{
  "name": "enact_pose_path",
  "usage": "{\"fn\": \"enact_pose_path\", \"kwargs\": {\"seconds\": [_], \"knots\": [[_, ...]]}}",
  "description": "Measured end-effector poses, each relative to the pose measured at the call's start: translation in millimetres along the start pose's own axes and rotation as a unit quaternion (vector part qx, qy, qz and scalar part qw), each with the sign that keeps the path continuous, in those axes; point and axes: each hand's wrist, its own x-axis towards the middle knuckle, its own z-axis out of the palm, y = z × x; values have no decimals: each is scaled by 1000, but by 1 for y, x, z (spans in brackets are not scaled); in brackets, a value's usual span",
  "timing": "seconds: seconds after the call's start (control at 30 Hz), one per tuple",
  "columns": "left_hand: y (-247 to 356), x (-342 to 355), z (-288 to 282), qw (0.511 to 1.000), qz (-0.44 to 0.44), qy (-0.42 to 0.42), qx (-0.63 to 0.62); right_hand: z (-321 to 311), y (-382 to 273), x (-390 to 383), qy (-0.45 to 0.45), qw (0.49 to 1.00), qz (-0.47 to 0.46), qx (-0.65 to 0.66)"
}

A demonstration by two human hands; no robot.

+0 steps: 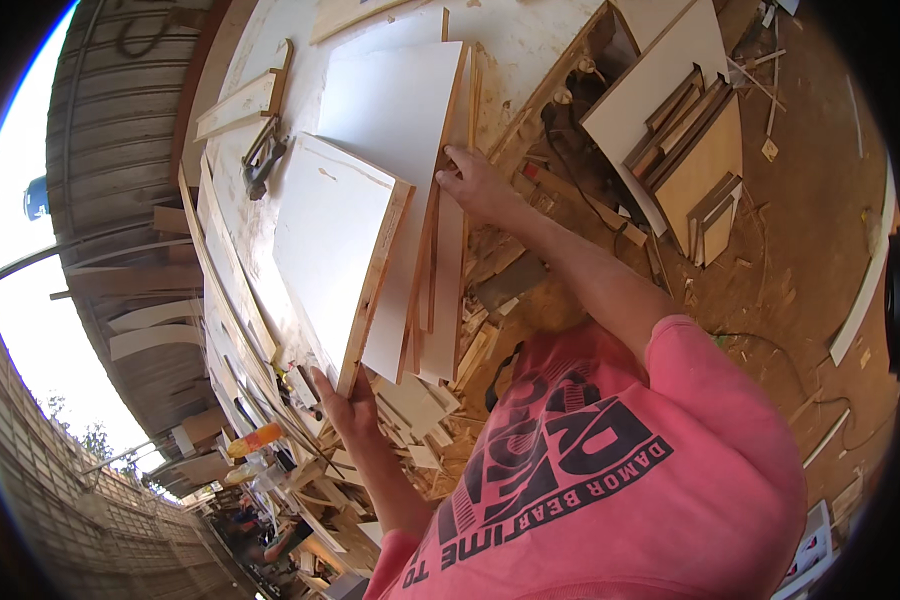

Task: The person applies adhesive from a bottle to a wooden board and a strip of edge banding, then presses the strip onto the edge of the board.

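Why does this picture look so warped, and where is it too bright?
Head view: the fisheye lens bows the corrugated sheeting and blackens the corners; head view again: the sky at left is washed out white, and a sheen brightens the front white panel.

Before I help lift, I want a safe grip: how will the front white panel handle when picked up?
The white panel is probably stiff, given its thick wooden edge. Its smooth face may be slippery. Broad, it could tip if lifted by one corner.

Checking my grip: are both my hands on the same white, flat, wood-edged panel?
No, your left hand holds the front white panel by its corner, while your right hand touches the white panel behind.
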Motion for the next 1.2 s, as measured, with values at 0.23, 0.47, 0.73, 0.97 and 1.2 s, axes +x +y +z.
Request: {"fn": "enact_pose_path", "kwargs": {"seconds": [0.23, 0.47, 0.73, 0.97, 1.2], "knots": [[-18, 18, 3, 1000, -29, 11, 5, -27, -27, 32, -93, 993, 8, -73], [-47, 14, 1, 993, -82, -67, 59, -10, 11, 20, 26, 996, 19, 88], [-61, 9, -12, 973, -161, -91, 138, -33, -32, -37, -15, 961, 93, 261], [-50, 4, -6, 938, -72, -189, 282, -19, -63, -21, -11, 971, 85, 222], [4, 8, -31, 929, -60, -162, 327, -5, -110, -87, -37, 980, 59, 188]]}}
